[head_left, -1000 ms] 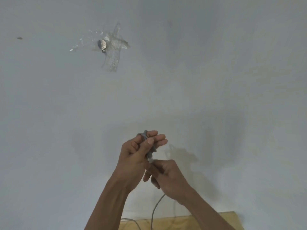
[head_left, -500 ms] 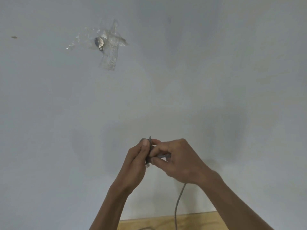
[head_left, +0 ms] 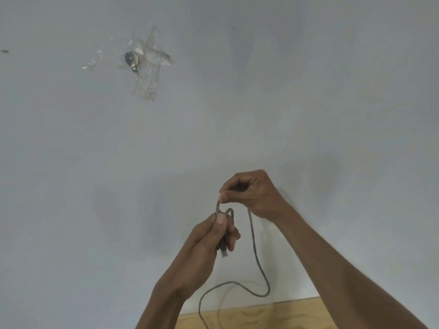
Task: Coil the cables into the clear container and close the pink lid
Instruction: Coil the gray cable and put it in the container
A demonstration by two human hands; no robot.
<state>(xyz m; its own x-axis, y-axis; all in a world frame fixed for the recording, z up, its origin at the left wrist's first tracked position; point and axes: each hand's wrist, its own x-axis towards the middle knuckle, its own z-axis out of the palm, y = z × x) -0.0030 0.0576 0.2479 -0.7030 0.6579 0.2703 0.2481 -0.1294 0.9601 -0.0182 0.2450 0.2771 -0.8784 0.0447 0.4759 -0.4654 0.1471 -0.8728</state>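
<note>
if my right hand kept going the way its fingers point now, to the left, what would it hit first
Probably nothing near: the right hand pinches the grey cable above the left hand, so it would likely pass over it towards the bare wall. Depth is unclear.

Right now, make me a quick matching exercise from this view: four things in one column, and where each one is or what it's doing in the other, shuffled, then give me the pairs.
Things:
1. left hand
2. right hand
3. tape patch
4. wooden surface

States:
A. stuck on the wall, upper left
B. pinches the cable above the coil
C. bottom edge of view
D. grips the small coil

Pairs: 1-D, 2-B, 3-A, 4-C
</note>
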